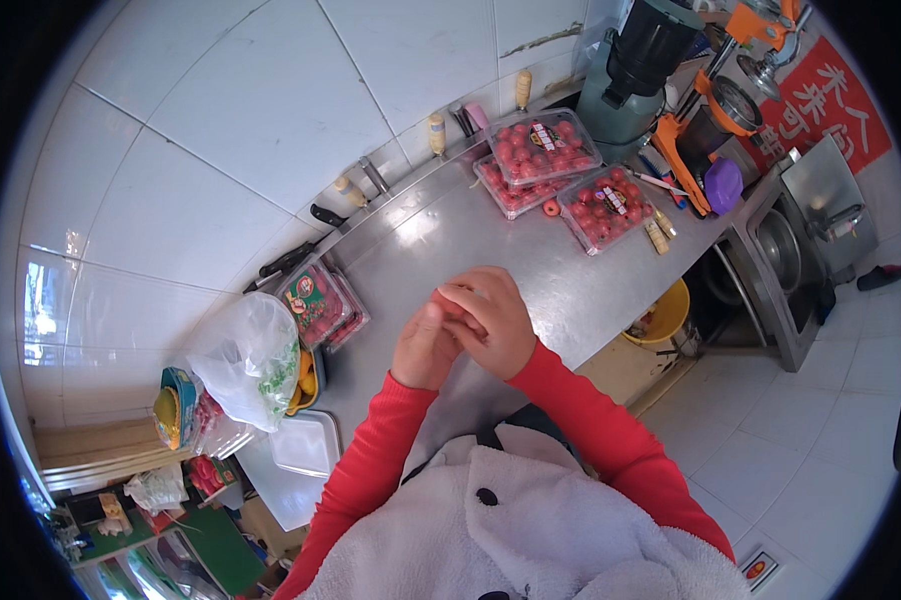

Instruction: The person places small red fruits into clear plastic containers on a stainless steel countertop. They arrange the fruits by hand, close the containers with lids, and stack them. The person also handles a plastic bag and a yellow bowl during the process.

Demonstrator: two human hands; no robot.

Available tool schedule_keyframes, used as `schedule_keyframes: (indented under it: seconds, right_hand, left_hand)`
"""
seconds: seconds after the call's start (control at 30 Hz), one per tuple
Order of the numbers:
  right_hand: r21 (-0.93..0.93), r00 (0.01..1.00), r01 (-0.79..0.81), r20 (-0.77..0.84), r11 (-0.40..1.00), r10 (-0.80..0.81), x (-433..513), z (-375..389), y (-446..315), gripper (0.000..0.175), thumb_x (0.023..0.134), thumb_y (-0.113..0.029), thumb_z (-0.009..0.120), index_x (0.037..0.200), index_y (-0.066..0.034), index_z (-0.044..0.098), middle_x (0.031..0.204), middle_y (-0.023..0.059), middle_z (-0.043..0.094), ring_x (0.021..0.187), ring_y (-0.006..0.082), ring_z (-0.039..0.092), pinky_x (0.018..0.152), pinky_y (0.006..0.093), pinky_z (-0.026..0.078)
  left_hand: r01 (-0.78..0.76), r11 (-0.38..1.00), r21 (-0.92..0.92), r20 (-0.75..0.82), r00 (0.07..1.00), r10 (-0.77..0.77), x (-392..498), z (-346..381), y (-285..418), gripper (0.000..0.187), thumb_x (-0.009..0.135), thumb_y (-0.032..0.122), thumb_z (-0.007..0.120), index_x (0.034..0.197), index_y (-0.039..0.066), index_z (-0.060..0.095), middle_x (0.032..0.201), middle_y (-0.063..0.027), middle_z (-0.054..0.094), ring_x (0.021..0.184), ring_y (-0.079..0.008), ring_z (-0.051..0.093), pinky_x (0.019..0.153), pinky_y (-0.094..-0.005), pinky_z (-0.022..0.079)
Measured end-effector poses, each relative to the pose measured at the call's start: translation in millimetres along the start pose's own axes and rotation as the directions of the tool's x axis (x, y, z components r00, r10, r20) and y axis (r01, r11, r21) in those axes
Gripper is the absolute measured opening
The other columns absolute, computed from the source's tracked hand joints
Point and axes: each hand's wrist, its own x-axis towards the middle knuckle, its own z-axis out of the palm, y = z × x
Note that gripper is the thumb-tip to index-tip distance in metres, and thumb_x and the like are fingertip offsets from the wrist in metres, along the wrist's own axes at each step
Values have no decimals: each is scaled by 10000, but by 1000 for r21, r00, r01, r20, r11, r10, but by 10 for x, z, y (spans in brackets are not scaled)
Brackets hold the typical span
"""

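My left hand (pixel 426 346) and my right hand (pixel 493 319) meet above the steel counter (pixel 390 259). Between their fingertips is a small red fruit (pixel 449 306), mostly covered by the fingers. Ahead to the right, two clear plastic boxes of round red fruit (pixel 544 146) are stacked, the upper one askew. Another box of the same fruit (pixel 608 206) lies beside them, and one loose red fruit (pixel 551 207) rests between. Left of my hands are stacked clear boxes of dark red berries (pixel 317 304).
Knives (pixel 329 216) and wooden-handled tools (pixel 437 133) stand along the tiled wall. A juicer (pixel 626 82) and an orange hand press (pixel 690 150) occupy the right corner. A white plastic bag (pixel 248 352) and white tray (pixel 305 442) sit left. A yellow bucket (pixel 664 315) stands below the counter's edge.
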Motion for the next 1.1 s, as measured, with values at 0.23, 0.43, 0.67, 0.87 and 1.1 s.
schedule_keyframes:
  seconds: [0.23,0.43,0.67,0.87,1.1]
  right_hand:
    - [640,433,-702,34,314,901,-399,-259,1081,512,862,-91,625,1338,-42,443,1204,97,571,896,181,619,695,286,499]
    - [888,144,-460,90,-14,985,-665,149,2202,746,847,-98,628,1460,-222,222,908,68,619,603,160,586,500,304,453]
    - [953,-25,-303,-25,17,999,-352,377,2643,354,850,-123,619,1165,-208,483,730,46,592,439,143,498,370,290,352]
    - [911,-182,-396,-196,111,963,-124,435,2797,136,830,-203,652,853,-130,538,628,57,582,402,147,495,351,271,346]
    - [894,-213,-436,-215,104,953,-83,435,2493,229,848,-272,614,770,-71,536,610,22,548,450,137,524,371,265,381]
  left_hand:
    - [-350,836,423,-63,909,412,-121,375,253,528,813,-102,618,1295,22,441,1123,-115,568,1009,-239,609,911,-390,510]
    - [-349,765,541,-137,861,490,-293,448,353,543,788,-179,585,1278,14,457,1099,-91,573,980,-190,616,900,-342,510]
    - [-285,751,596,-242,828,506,-581,334,360,525,806,-113,595,1294,10,445,1047,-91,581,918,-181,613,860,-316,490]
    - [-280,799,532,-326,804,498,-745,267,294,520,813,-90,582,1305,7,443,1044,-94,584,902,-185,611,857,-325,490]
    - [-272,888,372,-404,813,419,-828,282,205,489,853,-20,547,1325,13,423,1105,-137,576,927,-228,615,879,-387,510]
